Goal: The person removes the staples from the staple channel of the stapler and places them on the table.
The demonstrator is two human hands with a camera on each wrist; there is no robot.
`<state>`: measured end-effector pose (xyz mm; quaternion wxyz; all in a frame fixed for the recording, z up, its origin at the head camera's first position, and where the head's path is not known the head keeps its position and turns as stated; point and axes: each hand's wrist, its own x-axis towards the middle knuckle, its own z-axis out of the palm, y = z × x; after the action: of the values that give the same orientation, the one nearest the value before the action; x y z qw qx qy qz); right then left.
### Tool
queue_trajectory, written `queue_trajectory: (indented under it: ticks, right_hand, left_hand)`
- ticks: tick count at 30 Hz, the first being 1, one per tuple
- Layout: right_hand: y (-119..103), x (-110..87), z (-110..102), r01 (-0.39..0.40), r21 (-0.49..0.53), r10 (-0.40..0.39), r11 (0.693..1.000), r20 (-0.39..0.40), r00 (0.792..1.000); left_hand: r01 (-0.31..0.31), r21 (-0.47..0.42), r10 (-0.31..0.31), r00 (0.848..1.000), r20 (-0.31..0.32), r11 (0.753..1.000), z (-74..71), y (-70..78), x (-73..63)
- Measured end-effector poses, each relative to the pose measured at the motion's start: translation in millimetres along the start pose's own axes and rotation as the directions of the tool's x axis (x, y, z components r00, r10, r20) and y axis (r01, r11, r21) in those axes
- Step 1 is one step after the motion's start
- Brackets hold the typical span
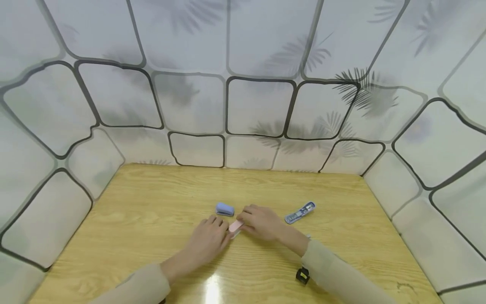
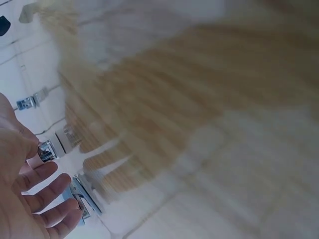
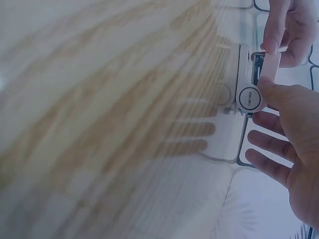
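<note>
A small pink stapler with a whitish base is held just above or on the wooden table between both hands; contact with the table cannot be told. My left hand pinches one end between thumb and forefinger. Around the other end, near the round side cap, my right hand grips it with the thumb on the pink top. Its remaining fingers are spread apart. In the left wrist view the pink stapler's metal inside shows beside my thumb. Just beyond the hands stands a blue stapler.
Right of my right hand lies a long blue-rimmed piece with pale and metallic parts inside. By the right sleeve sits a small black object with a yellow mark. Patterned cloth walls in the wooden table.
</note>
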<state>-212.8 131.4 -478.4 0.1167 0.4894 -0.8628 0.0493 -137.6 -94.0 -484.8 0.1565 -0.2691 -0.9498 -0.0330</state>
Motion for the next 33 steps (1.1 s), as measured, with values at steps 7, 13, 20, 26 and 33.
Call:
queue_trajectory:
  ticks: [7,13,20,26,33]
  right_hand:
    - [6,-14.4,-5,-0.065,-0.005,0.065,0.998,0.038,0.997]
    - [14,-23.4,-11,-0.105,0.017,0.104,0.994,0.064,0.992]
    - [25,-31.7,-12,-0.105,0.007,0.105,0.994,0.054,0.993]
    - [29,-35.6,-12,-0.104,-0.012,0.105,0.994,0.039,0.994]
    - [28,-33.3,-12,-0.055,-0.050,0.056,0.997,0.006,0.998]
  left_hand:
    - [-0.028,0.032,0.028,1.000,0.006,0.999,5.6,9.2,11.5]
    - [-0.037,0.073,0.037,0.999,-0.005,0.997,11.6,16.2,22.4]
    - [-0.049,0.061,0.048,0.999,0.021,0.997,16.3,21.8,35.2]
    - [-0.037,0.036,0.036,0.999,0.039,0.999,15.3,25.0,39.2]
    - [0.061,-0.051,-0.060,0.998,0.018,0.997,17.2,31.8,33.3]
